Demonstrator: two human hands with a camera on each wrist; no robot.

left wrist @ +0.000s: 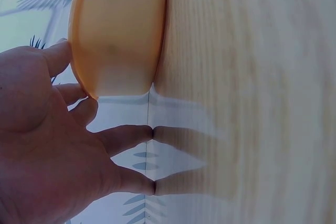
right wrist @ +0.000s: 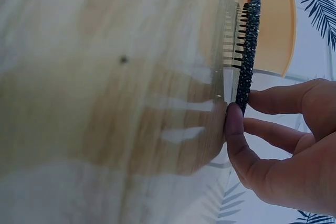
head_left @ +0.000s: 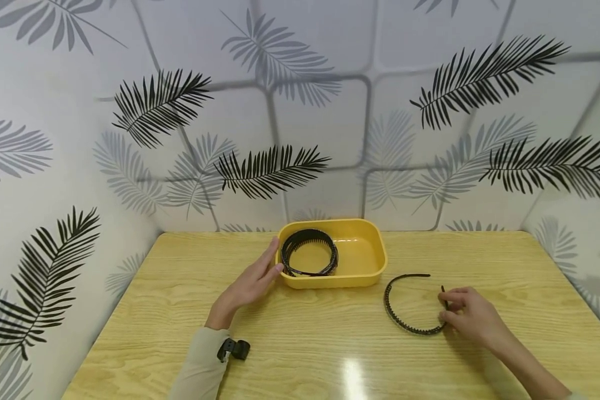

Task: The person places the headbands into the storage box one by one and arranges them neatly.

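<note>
Close to the back of the table stands a yellow plastic tray [head_left: 358, 282], with several black toothed headbands [head_left: 336, 261] nested at its left end. My left hand [head_left: 252, 283] touches the tray's left end, fingers stretched and spread, the thumb at the rim. In the left wrist view, two fingertips [left wrist: 144, 132] reach down to the table. To the right of the tray lies a single black headband [head_left: 410, 329], its teeth pointing inward. My right hand [head_left: 472, 318] pinches it near one end between thumb and fingers. In the right wrist view, this headband [right wrist: 249, 51] has a glittery outer face.
The wooden table [head_left: 300, 344] runs back to a wall [head_left: 320, 128] with a leaf pattern. A black strap with a small device [head_left: 234, 349] sits on the left wrist. The tray's right half shows bare yellow floor.
</note>
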